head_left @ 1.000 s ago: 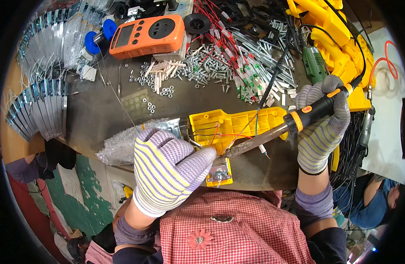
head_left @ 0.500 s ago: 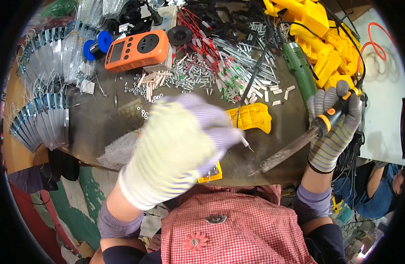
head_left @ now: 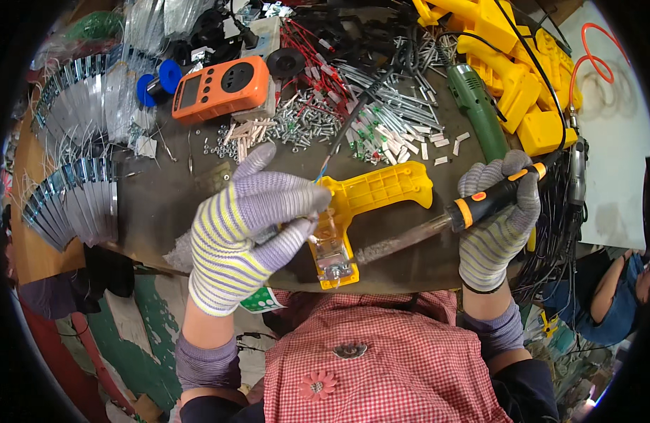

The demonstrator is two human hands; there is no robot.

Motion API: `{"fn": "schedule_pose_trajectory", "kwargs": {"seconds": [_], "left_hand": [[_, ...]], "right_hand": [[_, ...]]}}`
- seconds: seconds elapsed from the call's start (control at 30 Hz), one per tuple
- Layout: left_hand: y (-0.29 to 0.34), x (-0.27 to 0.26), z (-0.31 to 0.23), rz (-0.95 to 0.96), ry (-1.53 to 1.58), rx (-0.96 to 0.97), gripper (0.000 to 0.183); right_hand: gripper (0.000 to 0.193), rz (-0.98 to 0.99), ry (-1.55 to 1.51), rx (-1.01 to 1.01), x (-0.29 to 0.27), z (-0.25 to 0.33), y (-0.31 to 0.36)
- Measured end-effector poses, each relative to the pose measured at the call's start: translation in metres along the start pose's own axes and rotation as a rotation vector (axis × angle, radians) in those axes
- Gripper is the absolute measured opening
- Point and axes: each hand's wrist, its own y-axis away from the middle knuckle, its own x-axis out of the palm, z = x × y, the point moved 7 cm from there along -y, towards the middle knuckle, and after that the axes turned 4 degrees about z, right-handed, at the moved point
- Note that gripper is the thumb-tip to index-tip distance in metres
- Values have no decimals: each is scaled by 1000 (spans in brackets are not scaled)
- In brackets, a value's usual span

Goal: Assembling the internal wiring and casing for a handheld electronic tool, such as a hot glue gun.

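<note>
My right hand [head_left: 495,211], in a striped glove, is closed round the black and orange handle of a soldering iron [head_left: 483,203]. The iron's sooty shaft points left, its end beside a pistol-shaped yellow plastic housing half [head_left: 385,192]. Metal parts [head_left: 333,262] sit in the lower end of that housing. My left hand [head_left: 247,225], gloved too, pinches thumb and forefinger together over the housing's left side; what lies between them I cannot make out. A black cable [head_left: 353,116] comes down from the back, its thin blue and white wires ending by the left fingertips.
Beyond the housing lie piles of screws [head_left: 296,116], metal rods and red wires [head_left: 307,56]. An orange meter [head_left: 222,88] and a blue spool [head_left: 159,83] stand back left, near fanned metal strips [head_left: 78,201]. Back right are a green tool [head_left: 476,106] and yellow housings [head_left: 515,92].
My left hand, blurred before, has drawn back left, uncovering more of the yellow housing. My right hand has brought the soldering iron left, its end now beside the housing.
</note>
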Motion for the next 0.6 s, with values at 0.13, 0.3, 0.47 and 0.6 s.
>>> {"fn": "schedule_pose_trajectory", "kwargs": {"seconds": [0.13,0.3,0.47,0.6], "left_hand": [[16,8,12,-149,260,-96,22],[17,15,13,-55,135,-49,44],[16,20,11,-11,105,-28,49],[15,21,9,5,103,-58,47]], "right_hand": [[39,50,68,-81,1,-1,0],[40,10,70,-57,2,-7,2],[41,15,77,-69,2,-8,3],[42,26,70,-50,-7,-9,-1]]}}
